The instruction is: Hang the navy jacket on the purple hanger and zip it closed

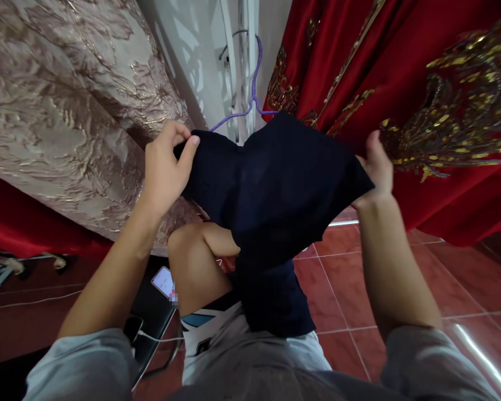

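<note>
A dark navy cloth (292, 172) is spread between my two hands in front of a purple hanger (254, 83). Its lower part hangs down over my lap. My left hand (167, 161) pinches the cloth's left end between thumb and fingers. On the other side, my right hand (376, 170) is at the cloth's right corner with its thumb up and apart. The cloth covers the fingers of that hand, so their grip is hidden. The lower bar of the hanger runs behind the cloth, and whether the two are joined cannot be seen.
White metal bars (250, 33) stand behind the hanger. Pinkish embossed fabric (75, 100) hangs at left, and a red gown (401, 67) with gold sequins at right. A lit phone (163, 281) lies on a black seat (152, 317), near a white cable (162, 338). The floor (338, 284) is red tile.
</note>
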`<state>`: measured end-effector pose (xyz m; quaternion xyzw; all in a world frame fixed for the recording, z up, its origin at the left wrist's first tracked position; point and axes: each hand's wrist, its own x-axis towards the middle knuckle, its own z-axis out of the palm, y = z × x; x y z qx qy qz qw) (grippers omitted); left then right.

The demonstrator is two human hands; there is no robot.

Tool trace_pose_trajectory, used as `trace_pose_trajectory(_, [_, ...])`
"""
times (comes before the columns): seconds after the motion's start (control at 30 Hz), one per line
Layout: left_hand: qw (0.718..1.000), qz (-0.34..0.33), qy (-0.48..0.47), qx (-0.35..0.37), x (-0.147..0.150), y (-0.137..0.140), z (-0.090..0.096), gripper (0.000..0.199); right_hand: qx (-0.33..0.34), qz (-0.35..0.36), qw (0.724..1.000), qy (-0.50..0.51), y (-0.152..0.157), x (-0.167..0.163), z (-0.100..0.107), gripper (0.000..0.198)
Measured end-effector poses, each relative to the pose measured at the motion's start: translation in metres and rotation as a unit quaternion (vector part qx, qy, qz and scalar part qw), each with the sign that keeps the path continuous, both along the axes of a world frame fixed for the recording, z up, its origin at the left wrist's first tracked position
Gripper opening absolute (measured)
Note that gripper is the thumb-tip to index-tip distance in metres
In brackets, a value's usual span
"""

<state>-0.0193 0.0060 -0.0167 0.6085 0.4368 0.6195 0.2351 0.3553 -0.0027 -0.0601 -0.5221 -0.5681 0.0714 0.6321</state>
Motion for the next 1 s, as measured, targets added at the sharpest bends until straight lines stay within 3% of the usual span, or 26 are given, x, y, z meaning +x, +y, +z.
trace_pose_trajectory(0.07, [0.997,-0.030,0.060,0.023,0.010,-0.002,0.005,0.010,-0.110,0.091,0.989,0.042,-0.009,0.000,0.006,0.044])
trace_pose_trajectory(0.13, [0.991,-0.071,0.105,0.050,0.023,-0.005,0.011,0.012,-0.177,0.169,0.963,0.118,-0.018,-0.003,0.012,0.033])
trace_pose_trajectory(0.2, [0.985,-0.103,0.123,0.062,0.034,-0.012,0.016,0.019,-0.144,0.194,0.951,0.191,-0.026,-0.008,0.016,0.022])
trace_pose_trajectory(0.27, [0.983,-0.119,0.120,0.065,0.042,-0.023,0.019,0.024,-0.068,0.191,0.953,0.223,-0.037,-0.014,0.016,0.020])
trace_pose_trajectory(0.33, [0.985,-0.133,0.092,0.061,0.047,-0.035,0.021,0.029,-0.014,0.208,0.958,0.199,-0.054,-0.024,0.012,0.024])
trace_pose_trajectory(0.4, [0.985,-0.163,0.037,0.036,0.047,-0.047,0.020,0.031,-0.005,0.284,0.955,0.090,-0.076,-0.039,0.007,0.025])
trace_pose_trajectory(0.47, [0.978,-0.202,-0.036,-0.024,0.042,-0.059,0.018,0.027,-0.023,0.410,0.908,-0.084,-0.096,-0.059,0.002,0.028])
trace_pose_trajectory(0.53, [0.962,-0.232,-0.092,-0.110,0.031,-0.073,0.013,0.017,-0.035,0.525,0.819,-0.229,-0.108,-0.078,-0.002,0.037])
trace_pose_trajectory(0.57, [0.953,-0.245,-0.092,-0.156,0.024,-0.081,0.010,0.014,-0.037,0.565,0.782,-0.260,-0.108,-0.085,-0.005,0.040])
trace_pose_trajectory(0.6, [0.943,-0.258,-0.067,-0.199,0.014,-0.088,0.007,0.013,-0.039,0.588,0.763,-0.265,-0.106,-0.090,-0.007,0.040])
trace_pose_trajectory(0.63, [0.932,-0.275,-0.022,-0.236,0.004,-0.094,0.004,0.011,-0.040,0.592,0.764,-0.251,-0.100,-0.092,-0.010,0.038])
trace_pose_trajectory(0.67, [0.918,-0.293,0.033,-0.265,-0.007,-0.100,0.001,0.009,-0.037,0.574,0.785,-0.229,-0.091,-0.092,-0.013,0.035])
trace_pose_trajectory(0.73, [0.892,-0.317,0.136,-0.293,-0.029,-0.107,-0.002,0.013,-0.026,0.484,0.853,-0.190,-0.069,-0.089,-0.022,0.041])
trace_pose_trajectory(0.8, [0.891,-0.309,0.204,-0.262,-0.047,-0.105,-0.001,0.020,-0.029,0.397,0.901,-0.172,-0.049,-0.085,-0.032,0.055])
trace_pose_trajectory(0.87, [0.915,-0.259,0.244,-0.188,-0.058,-0.094,0.001,0.022,-0.082,0.411,0.894,-0.160,-0.035,-0.085,-0.043,0.053])
trace_pose_trajectory(0.93, [0.942,-0.195,0.243,-0.126,-0.062,-0.075,0.002,0.019,-0.179,0.486,0.848,-0.110,-0.029,-0.088,-0.049,0.036])
trace_pose_trajectory(1.0, [0.967,-0.132,0.201,-0.087,-0.061,-0.055,0.001,0.016,-0.255,0.507,0.823,-0.005,-0.024,-0.089,-0.045,0.043])
